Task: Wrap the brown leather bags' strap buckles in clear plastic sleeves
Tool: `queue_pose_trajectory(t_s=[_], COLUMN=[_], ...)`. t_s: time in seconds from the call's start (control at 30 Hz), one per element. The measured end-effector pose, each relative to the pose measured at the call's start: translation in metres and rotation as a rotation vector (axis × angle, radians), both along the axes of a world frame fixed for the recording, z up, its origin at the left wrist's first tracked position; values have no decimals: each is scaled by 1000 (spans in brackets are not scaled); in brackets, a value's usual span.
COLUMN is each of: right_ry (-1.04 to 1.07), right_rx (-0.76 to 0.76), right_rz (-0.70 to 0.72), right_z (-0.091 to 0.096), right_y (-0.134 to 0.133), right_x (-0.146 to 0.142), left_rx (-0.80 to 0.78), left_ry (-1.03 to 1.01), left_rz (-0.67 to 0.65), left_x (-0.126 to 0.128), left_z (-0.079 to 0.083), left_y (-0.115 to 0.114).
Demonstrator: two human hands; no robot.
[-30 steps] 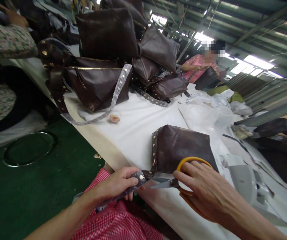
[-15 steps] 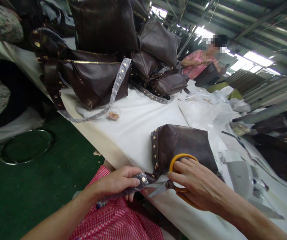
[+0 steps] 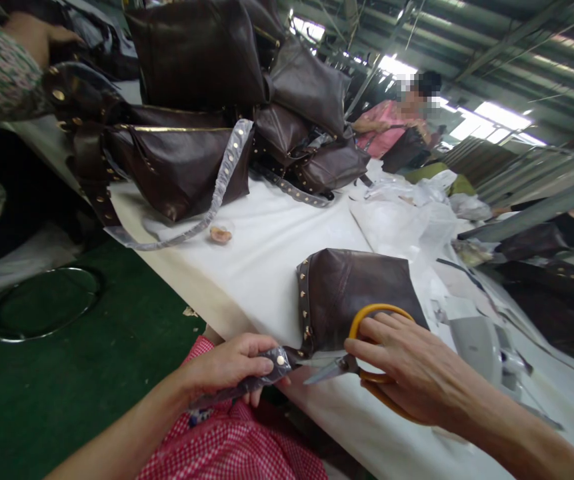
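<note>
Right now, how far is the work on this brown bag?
Done: the bag lies on the table, its strap pulled out in the left hand. In hand: the right hand holds open scissors at the strap. Left: the plastic wrap covers the strap; no cut shows.
</note>
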State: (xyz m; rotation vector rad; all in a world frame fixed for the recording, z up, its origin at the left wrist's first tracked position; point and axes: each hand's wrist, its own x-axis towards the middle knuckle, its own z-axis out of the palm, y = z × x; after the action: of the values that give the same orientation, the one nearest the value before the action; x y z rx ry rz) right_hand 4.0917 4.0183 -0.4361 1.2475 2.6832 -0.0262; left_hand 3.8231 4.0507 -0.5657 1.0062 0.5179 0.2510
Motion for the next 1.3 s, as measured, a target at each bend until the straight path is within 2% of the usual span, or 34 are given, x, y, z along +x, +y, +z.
queue_pose_trajectory(t_s=[0.23,0.6,0.93,1.17,1.3], right_ry=[-14,9,12,34,44], right_rx=[-98,-162,-125,-214,-202], right_rz=[-14,-19,5,52,30], right_z=[-2,-1,-3,-14,-6], right_y=[6,17,19,16,16], right_x=[-11,-18,-11,-20,-15], left_rx=[5,-5,-76,-86,-51], left_ry=[-6,-8,-33,-20,-10], left_rz=[-28,-63,-61,-40,-54], left_x=[-1,-2,-2,-2,-3], left_z=[-4,-2,-3,-7,-8], left_y=[0,4,4,5,7])
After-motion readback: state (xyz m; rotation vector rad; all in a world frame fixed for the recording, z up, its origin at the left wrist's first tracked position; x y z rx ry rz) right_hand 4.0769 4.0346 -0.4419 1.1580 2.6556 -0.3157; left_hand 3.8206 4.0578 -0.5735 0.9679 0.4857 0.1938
